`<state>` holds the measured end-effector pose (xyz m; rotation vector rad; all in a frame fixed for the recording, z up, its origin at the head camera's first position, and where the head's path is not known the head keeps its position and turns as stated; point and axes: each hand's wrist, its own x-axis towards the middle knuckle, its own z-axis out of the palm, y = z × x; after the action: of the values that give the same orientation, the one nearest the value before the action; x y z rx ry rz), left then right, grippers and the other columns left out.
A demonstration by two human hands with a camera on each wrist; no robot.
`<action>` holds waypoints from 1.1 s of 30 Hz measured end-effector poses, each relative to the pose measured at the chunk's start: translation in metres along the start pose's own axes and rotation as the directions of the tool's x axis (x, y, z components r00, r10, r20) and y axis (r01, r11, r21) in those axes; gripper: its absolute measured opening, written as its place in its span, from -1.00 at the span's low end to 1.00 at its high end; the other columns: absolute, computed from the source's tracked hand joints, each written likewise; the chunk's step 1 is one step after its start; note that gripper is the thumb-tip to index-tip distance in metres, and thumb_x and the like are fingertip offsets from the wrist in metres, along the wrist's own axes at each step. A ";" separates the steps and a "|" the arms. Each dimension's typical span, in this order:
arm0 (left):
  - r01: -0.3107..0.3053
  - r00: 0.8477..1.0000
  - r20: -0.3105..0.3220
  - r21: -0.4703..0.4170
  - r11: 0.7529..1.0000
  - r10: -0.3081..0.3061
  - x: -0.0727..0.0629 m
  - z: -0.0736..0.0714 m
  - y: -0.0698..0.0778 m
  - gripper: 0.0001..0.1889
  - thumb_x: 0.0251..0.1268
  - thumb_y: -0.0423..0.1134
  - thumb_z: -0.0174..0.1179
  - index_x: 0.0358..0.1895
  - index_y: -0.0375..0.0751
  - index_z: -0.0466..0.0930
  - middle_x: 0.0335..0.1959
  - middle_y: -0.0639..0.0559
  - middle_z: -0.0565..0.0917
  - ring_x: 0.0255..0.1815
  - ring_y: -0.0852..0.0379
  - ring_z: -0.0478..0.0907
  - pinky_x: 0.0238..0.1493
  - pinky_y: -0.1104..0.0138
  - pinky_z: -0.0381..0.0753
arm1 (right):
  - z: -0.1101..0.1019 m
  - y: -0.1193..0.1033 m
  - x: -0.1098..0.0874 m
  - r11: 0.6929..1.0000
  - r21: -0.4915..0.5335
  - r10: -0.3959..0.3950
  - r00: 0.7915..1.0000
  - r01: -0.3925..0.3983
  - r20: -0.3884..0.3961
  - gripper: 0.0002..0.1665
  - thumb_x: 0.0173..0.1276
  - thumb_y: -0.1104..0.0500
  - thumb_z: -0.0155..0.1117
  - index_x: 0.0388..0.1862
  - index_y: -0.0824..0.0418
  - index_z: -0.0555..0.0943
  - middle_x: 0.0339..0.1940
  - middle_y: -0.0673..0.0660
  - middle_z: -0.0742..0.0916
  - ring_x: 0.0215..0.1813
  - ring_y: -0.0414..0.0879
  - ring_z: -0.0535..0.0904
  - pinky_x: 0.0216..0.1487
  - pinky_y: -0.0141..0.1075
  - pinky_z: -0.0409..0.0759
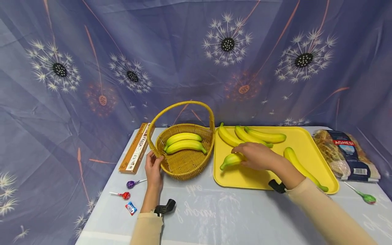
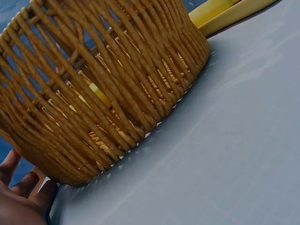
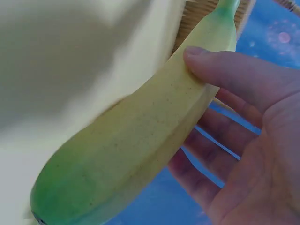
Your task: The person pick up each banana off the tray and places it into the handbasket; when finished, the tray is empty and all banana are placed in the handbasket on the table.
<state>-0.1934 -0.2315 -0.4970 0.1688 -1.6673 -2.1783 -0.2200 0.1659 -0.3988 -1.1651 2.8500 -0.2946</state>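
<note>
My right hand pinches a yellow banana with green ends over the left part of a yellow tray. In the right wrist view, the thumb lies across this banana and the fingers are behind it. My left hand touches the outer left side of a wicker basket, by the foot of its tall handle. The left wrist view shows its fingers beside the woven wall. Two bananas lie in the basket. Several other bananas are on the tray.
Left of the basket lies a long pasta box. Nearer are a purple lollipop, a red lollipop and a small wrapped candy. Right of the tray are a pasta bag and a green lollipop. Patterned cloth hangs behind.
</note>
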 end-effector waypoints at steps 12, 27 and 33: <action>-0.057 0.998 -0.011 0.004 0.998 0.057 -0.002 0.003 -0.002 -0.56 0.21 -0.44 0.11 0.16 -0.44 0.32 0.15 -0.42 0.36 0.12 -0.24 0.31 0.04 0.18 0.39 | -0.045 -0.056 0.065 0.985 0.005 -0.170 0.985 0.170 -0.005 -0.44 0.13 0.13 0.43 0.17 -0.01 0.57 0.02 -0.08 0.65 -0.01 -0.15 0.55 -0.07 -0.17 0.52; -0.129 0.992 0.022 0.044 0.991 0.128 -0.002 0.005 -0.004 -0.60 0.08 -0.54 0.05 0.04 -0.56 0.29 0.00 -0.41 0.48 0.00 -0.29 0.39 -0.07 0.28 0.42 | -0.058 -0.083 0.161 0.992 0.045 -0.119 0.984 0.114 0.132 -0.39 0.22 0.06 0.41 0.28 -0.08 0.51 0.12 -0.08 0.62 0.06 -0.14 0.54 -0.04 -0.23 0.51; -0.152 0.987 0.058 0.076 0.986 0.148 -0.015 0.014 0.017 -0.56 0.06 -0.56 0.01 0.05 -0.68 0.21 -0.04 -0.45 0.46 0.02 -0.38 0.35 -0.08 0.30 0.42 | -0.048 -0.103 0.197 0.996 0.015 -0.083 0.956 0.083 0.282 -0.42 0.15 0.21 0.38 0.19 -0.09 0.57 0.09 -0.09 0.60 0.03 -0.15 0.48 -0.02 -0.23 0.47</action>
<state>-0.1807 -0.2167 -0.4787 0.0075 -1.7376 -2.0234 -0.2951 -0.0360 -0.3264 -1.2186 2.5590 -0.1227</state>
